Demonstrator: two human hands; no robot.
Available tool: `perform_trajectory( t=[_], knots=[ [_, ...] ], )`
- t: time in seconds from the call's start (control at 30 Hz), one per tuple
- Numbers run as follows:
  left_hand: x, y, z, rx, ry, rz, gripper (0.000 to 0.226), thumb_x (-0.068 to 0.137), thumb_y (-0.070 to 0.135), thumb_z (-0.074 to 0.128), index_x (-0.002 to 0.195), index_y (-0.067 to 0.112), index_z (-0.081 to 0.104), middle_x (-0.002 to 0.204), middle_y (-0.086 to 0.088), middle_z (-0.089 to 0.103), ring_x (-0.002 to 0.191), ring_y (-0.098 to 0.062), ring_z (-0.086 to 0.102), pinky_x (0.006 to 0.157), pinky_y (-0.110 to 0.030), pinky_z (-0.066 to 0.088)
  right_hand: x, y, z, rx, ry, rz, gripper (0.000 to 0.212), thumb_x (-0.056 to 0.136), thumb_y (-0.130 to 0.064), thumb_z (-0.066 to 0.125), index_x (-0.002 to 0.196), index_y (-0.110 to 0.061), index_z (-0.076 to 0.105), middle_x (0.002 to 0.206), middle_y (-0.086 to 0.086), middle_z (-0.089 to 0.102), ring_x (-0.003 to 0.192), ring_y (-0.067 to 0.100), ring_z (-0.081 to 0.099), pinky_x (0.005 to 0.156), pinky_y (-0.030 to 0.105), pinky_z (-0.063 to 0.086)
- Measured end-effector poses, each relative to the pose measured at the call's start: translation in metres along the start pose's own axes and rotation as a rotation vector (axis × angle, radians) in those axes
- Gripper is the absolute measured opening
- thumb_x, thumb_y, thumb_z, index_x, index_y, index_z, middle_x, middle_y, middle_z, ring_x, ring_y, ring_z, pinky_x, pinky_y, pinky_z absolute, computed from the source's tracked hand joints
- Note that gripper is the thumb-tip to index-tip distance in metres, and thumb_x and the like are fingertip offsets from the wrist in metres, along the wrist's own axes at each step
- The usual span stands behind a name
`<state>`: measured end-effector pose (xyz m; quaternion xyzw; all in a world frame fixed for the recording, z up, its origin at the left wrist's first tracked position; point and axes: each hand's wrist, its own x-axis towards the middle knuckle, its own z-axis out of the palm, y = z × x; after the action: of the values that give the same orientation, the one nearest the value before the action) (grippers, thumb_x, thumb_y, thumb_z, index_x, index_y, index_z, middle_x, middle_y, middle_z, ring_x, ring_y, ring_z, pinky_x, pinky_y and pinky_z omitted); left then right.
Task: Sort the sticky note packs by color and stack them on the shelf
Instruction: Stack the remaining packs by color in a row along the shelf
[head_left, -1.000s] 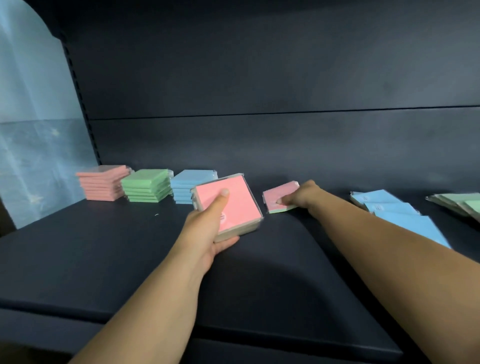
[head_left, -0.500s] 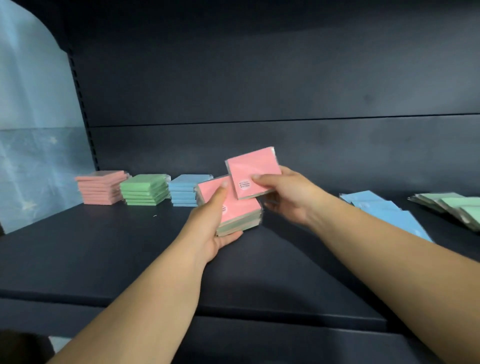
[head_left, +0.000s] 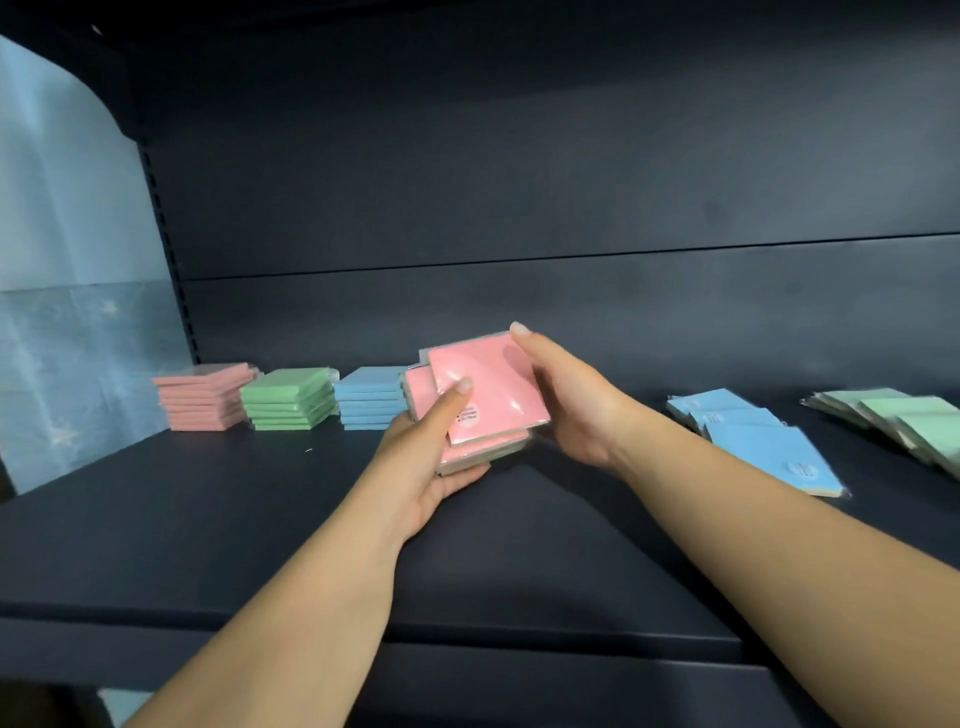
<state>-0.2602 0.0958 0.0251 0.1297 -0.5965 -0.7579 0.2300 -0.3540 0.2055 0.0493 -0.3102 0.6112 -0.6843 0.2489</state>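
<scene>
Pink packs (head_left: 488, 395) sit mid-frame, gripped from below by the left hand (head_left: 431, 467), thumb pressed on top; the right hand (head_left: 566, 405) curls round the top pack's right edge. Pink stack (head_left: 205, 397), green stack (head_left: 288, 400) and blue stack (head_left: 371, 397) stand left on the shelf (head_left: 208, 519); loose blue packs (head_left: 753, 436) lie right.

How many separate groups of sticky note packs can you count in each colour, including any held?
Pink: 2, pink shelf stack and pink bundle held by left hand and right hand
Green: 2, green stack and green spread
Blue: 2, blue stack and blue spread
Total: 6
</scene>
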Motion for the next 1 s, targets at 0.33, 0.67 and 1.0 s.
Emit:
perform_trajectory(
  t=[0.33,0.67,1.0],
  knots=[
    [-0.002,-0.011,0.005,0.486,-0.068,0.16,0.072,0.084,0.032,0.064,0.137,0.028,0.015,0.124,0.007,0.051,0.106,-0.011,0.055,0.084,-0.021,0.047,-0.009,0.011,-0.007,-0.04,0.119,-0.242,0.015,0.096,-0.032,0.047,0.109,-0.025,0.046,0.1,-0.005,0.063,0.084,0.006,0.063,0.08,0.022,0.053],
    [0.004,-0.015,0.003,0.414,-0.107,0.043,0.061,0.075,-0.005,0.062,0.121,0.021,0.032,0.103,0.001,0.06,0.092,-0.012,0.059,0.077,-0.029,0.047,0.004,0.039,0.002,0.023,0.036,-0.107,0.08,0.065,-0.049,0.068,0.13,-0.007,0.048,0.117,0.014,0.065,0.095,0.025,0.065,0.081,0.034,0.052],
    [0.006,-0.018,-0.005,0.56,-0.147,0.048,0.08,0.078,0.011,0.072,0.138,0.027,0.021,0.126,0.004,0.055,0.114,-0.015,0.054,0.101,-0.033,0.042,0.009,0.044,-0.002,-0.007,-0.053,-0.111,0.055,0.085,-0.047,0.053,0.127,-0.013,0.054,0.12,0.013,0.065,0.108,0.028,0.062,0.094,0.042,0.049]
  ],
)
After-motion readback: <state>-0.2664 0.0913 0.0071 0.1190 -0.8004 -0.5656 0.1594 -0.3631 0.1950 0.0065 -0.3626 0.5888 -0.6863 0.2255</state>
